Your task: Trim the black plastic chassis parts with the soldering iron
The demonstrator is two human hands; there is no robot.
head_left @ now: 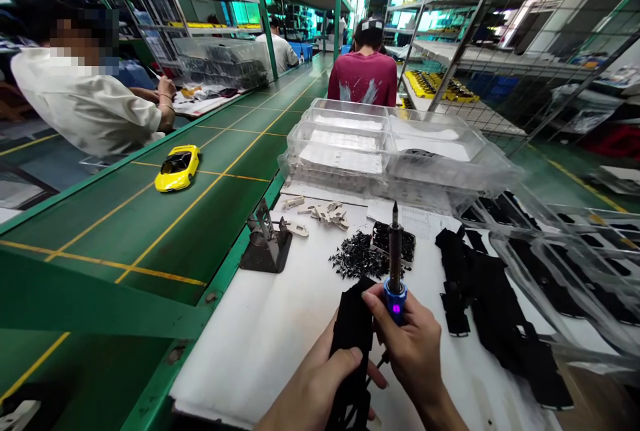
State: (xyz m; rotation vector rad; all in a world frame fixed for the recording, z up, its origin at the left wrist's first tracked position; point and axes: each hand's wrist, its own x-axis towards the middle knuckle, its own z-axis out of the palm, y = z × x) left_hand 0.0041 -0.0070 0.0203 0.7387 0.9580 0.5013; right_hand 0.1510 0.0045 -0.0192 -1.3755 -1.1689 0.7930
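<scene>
My left hand (325,367) is closed around a long black plastic part (351,324), thumb lying across its face. A soldering iron (395,254) with a blue collar and a purple light stands tip up in my right hand (413,344). The right thumb and fingertips also meet the upper end of the black part. Just beyond my hands lies a heap of small black pieces (357,254), beside a small box (400,242) full of similar pieces. More flat black parts (493,291) are spread on the white work surface (270,337) to the right.
A metal iron stand (267,244) and pale plastic pieces (325,213) sit at the back left. Clear trays (345,144) are stacked behind. A yellow toy car (179,168) rests on the green conveyor (240,151). One person (85,97) works across it, another (364,74) sits ahead.
</scene>
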